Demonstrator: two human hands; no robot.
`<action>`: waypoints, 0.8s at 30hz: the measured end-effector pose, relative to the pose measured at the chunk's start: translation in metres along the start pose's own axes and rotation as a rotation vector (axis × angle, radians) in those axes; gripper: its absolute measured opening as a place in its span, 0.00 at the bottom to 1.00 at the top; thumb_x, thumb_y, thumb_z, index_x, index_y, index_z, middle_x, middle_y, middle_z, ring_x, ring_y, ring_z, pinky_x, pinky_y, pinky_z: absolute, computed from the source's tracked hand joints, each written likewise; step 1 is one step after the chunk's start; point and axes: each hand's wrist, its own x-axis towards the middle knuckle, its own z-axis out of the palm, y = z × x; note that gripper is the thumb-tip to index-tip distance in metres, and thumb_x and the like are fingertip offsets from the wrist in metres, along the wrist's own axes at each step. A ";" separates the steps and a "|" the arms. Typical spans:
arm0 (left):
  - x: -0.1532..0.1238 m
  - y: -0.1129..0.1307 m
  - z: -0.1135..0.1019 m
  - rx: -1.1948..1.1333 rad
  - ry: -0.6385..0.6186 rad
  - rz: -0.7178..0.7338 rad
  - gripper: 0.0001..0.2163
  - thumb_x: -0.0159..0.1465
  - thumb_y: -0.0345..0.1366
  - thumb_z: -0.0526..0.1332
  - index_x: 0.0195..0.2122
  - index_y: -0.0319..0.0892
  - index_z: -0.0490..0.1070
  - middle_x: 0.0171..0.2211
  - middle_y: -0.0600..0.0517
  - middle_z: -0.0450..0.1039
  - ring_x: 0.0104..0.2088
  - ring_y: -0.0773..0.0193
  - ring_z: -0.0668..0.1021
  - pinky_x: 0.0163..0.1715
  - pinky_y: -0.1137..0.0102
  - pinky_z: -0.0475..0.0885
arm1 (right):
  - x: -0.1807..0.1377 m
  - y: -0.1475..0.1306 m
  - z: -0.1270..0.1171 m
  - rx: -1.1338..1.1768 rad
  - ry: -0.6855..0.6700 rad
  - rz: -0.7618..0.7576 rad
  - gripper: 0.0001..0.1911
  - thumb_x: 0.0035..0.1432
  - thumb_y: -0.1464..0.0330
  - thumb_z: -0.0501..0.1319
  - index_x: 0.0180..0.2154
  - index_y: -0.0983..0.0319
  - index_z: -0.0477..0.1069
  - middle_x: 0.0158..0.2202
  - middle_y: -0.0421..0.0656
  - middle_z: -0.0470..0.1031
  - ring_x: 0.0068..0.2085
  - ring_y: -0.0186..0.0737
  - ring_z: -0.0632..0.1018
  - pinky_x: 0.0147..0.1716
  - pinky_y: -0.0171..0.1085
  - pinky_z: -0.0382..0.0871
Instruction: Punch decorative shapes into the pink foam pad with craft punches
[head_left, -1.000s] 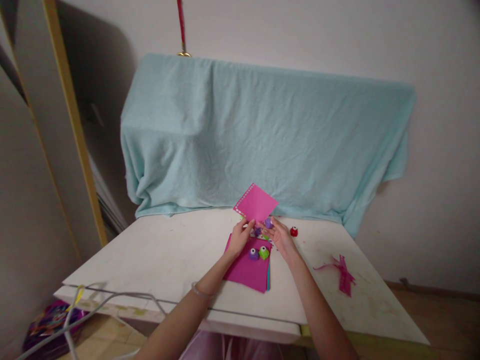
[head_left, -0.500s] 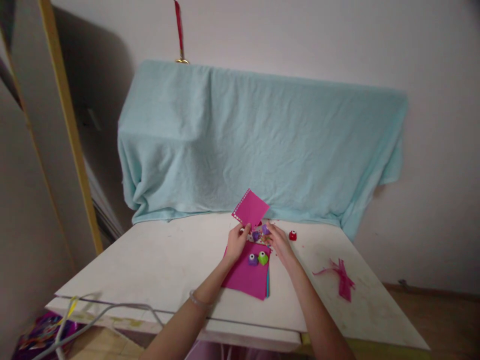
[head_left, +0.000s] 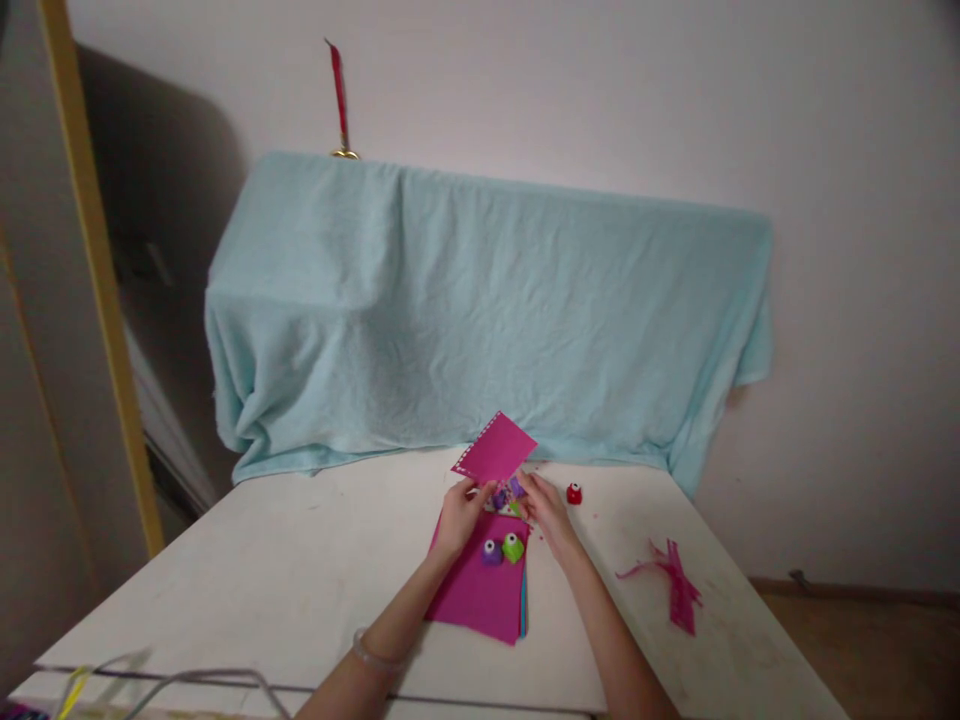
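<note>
My left hand (head_left: 457,515) pinches the lower corner of a small pink paper sheet (head_left: 495,450) with a punched, scalloped left edge, held tilted above the table. My right hand (head_left: 546,508) is closed round a small purple punch (head_left: 514,488) at that sheet's lower edge. Just below my hands a purple punch (head_left: 490,551) and a green punch (head_left: 513,547) rest on a stack of pink and blue paper (head_left: 480,595). A red punch (head_left: 574,493) sits to the right of my right hand.
The white table (head_left: 300,570) carries pink paper scraps (head_left: 675,580) at the right. A light blue cloth (head_left: 480,310) drapes over something bulky behind the table. A yellow-edged panel (head_left: 90,270) stands at the left, and cables (head_left: 172,685) cross the near left edge.
The view has tilted up and to the right, so everything sits lower and more to the left in frame. My hands have closed in on the sheet's lower edge, and the sheet looks lower and flatter.
</note>
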 end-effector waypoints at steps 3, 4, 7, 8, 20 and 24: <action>0.000 -0.004 0.005 -0.108 -0.035 -0.047 0.20 0.57 0.54 0.62 0.28 0.39 0.70 0.22 0.54 0.71 0.18 0.69 0.66 0.20 0.74 0.60 | 0.003 0.003 -0.003 -0.057 -0.034 -0.015 0.24 0.48 0.45 0.65 0.26 0.60 0.67 0.17 0.35 0.70 0.13 0.27 0.59 0.12 0.29 0.45; 0.000 -0.004 0.006 -0.139 -0.047 -0.055 0.19 0.58 0.53 0.62 0.29 0.39 0.70 0.22 0.54 0.71 0.18 0.70 0.66 0.19 0.75 0.60 | 0.004 0.005 -0.004 -0.071 -0.047 -0.019 0.25 0.49 0.44 0.64 0.26 0.60 0.67 0.17 0.35 0.69 0.13 0.26 0.59 0.12 0.29 0.45; -0.002 0.000 0.008 -0.221 -0.114 -0.086 0.19 0.59 0.53 0.61 0.30 0.39 0.69 0.22 0.54 0.71 0.16 0.71 0.65 0.17 0.75 0.60 | 0.006 0.008 -0.005 -0.092 -0.069 -0.004 0.25 0.50 0.43 0.62 0.26 0.59 0.67 0.16 0.35 0.68 0.13 0.27 0.58 0.12 0.29 0.45; -0.002 0.002 0.008 -0.238 -0.128 -0.096 0.18 0.60 0.52 0.60 0.29 0.39 0.68 0.21 0.54 0.71 0.15 0.71 0.65 0.17 0.75 0.60 | 0.007 0.010 -0.006 -0.094 -0.072 0.004 0.25 0.50 0.43 0.62 0.27 0.59 0.67 0.16 0.35 0.68 0.13 0.27 0.58 0.12 0.30 0.45; -0.005 0.004 0.010 -0.268 -0.193 -0.144 0.16 0.63 0.49 0.57 0.26 0.42 0.66 0.16 0.58 0.64 0.16 0.69 0.66 0.19 0.74 0.61 | 0.012 0.017 -0.014 -0.125 -0.072 0.068 0.26 0.52 0.43 0.60 0.28 0.61 0.65 0.17 0.35 0.67 0.14 0.27 0.57 0.14 0.32 0.44; -0.007 0.003 0.011 -0.296 -0.224 -0.159 0.16 0.63 0.49 0.57 0.27 0.42 0.65 0.17 0.58 0.65 0.16 0.69 0.66 0.19 0.74 0.60 | 0.011 0.015 -0.014 -0.114 -0.103 0.076 0.25 0.53 0.45 0.61 0.28 0.61 0.65 0.16 0.35 0.65 0.14 0.27 0.56 0.15 0.32 0.43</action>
